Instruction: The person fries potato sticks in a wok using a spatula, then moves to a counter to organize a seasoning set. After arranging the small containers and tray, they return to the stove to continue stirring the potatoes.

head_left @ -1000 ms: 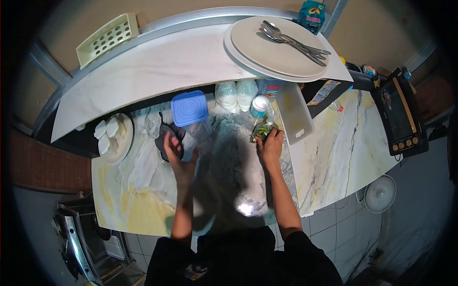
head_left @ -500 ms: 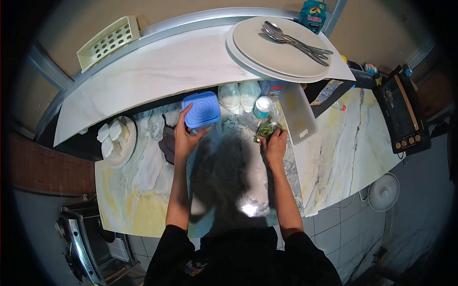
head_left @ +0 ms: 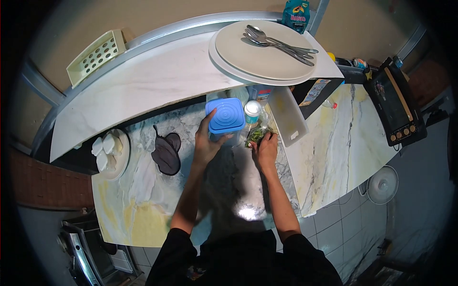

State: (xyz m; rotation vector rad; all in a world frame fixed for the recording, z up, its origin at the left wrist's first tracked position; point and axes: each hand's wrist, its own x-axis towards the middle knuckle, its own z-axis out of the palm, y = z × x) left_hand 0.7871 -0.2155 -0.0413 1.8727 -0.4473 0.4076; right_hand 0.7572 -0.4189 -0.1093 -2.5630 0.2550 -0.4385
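Observation:
My left hand (head_left: 210, 139) grips a clear plastic container with a blue lid (head_left: 226, 116) by its side, near the back of the marble counter. Just right of it stands a small jar with a white lid (head_left: 252, 109). Below the jar, the fingers of my right hand (head_left: 265, 148) are closed on a clear bag of green leaves (head_left: 256, 136). A dark eye-mask-like cloth item (head_left: 167, 154) lies to the left of my left arm.
A plate (head_left: 125, 157) with several white tubs stands at left. On the raised shelf sit stacked plates (head_left: 238, 57) with spoons and forks (head_left: 281, 45), a cream basket (head_left: 95, 57) and a teal pouch (head_left: 296, 16). A white tray (head_left: 291, 121) leans at right, and a toaster oven (head_left: 396, 105) is beyond.
My left hand has moved right with the blue-lidded container, which now hides the white bags behind it. The dark cloth item shows more fully. My right hand stays at the leaves.

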